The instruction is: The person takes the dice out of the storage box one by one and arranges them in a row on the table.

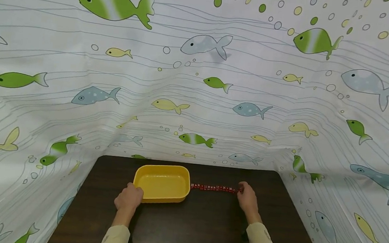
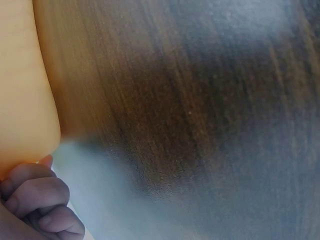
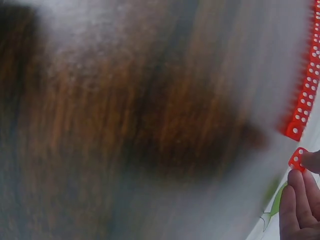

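Observation:
At the left end of a yellow plastic tray (image 1: 163, 201), my left hand (image 1: 129, 198) grips the rim near the front corner. The left wrist view has the curled fingers (image 2: 40, 197) against the tray's wall (image 2: 25, 85). A straight row of red dice with white pips (image 1: 213, 188) runs rightward from the tray's right side. My right hand (image 1: 247, 200) is at the row's right end. Between its thumb and fingertips it pinches one red die (image 3: 297, 159), held just apart from the last die of the row (image 3: 295, 131) in the right wrist view.
The dark wood-grain table (image 1: 187, 230) extends in front of the tray and dice. A white sheet printed with fish (image 1: 197, 94) rises behind the table and along both sides. The tray's inside shows bare yellow.

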A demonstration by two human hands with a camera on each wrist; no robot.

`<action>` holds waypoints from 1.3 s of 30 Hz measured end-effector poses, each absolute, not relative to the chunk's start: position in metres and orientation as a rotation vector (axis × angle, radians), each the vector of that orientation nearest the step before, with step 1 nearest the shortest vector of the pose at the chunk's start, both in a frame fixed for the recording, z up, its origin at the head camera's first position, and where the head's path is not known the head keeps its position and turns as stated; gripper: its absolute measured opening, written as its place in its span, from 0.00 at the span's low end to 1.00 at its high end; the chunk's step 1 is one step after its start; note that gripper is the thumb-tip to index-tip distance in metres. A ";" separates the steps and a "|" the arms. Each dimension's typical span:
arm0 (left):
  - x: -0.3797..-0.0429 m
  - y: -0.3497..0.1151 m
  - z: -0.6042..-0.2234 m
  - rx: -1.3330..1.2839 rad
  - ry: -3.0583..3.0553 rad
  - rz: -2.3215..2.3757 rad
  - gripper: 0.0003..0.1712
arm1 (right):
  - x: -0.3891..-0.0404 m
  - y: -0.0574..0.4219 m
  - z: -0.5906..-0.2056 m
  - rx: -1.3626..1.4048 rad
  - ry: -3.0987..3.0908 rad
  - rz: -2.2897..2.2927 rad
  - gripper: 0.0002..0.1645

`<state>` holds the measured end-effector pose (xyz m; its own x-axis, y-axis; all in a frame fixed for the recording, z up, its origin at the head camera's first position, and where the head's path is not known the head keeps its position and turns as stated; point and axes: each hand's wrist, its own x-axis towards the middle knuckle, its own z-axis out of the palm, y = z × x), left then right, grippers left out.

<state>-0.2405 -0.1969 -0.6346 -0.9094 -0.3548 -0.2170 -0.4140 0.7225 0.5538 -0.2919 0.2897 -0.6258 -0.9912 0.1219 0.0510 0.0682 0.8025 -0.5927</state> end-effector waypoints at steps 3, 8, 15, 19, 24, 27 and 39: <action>-0.243 -0.196 -0.633 -0.634 2.831 0.939 0.26 | -0.294 0.291 -0.629 -0.129 -2.906 0.946 0.23; -0.246 -0.193 -0.630 -0.643 2.835 0.929 0.26 | -0.300 0.293 -0.632 -0.114 -2.918 0.949 0.22; -0.246 -0.192 -0.627 -0.651 2.827 0.906 0.27 | -0.304 0.295 -0.631 -0.119 -2.936 0.926 0.21; -0.247 -0.193 -0.627 -0.656 2.833 0.899 0.27 | -0.308 0.294 -0.633 -0.098 -2.951 0.918 0.22; -0.247 -0.193 -0.627 -0.650 2.835 0.904 0.27 | -0.311 0.292 -0.633 -0.067 -2.960 0.937 0.23; -0.248 -0.193 -0.627 -0.649 2.828 0.899 0.27 | -0.312 0.293 -0.635 -0.058 -2.976 0.937 0.24; -0.240 -0.194 -0.632 -0.673 2.784 0.956 0.37 | -0.309 0.295 -0.651 -0.034 -3.012 0.961 0.30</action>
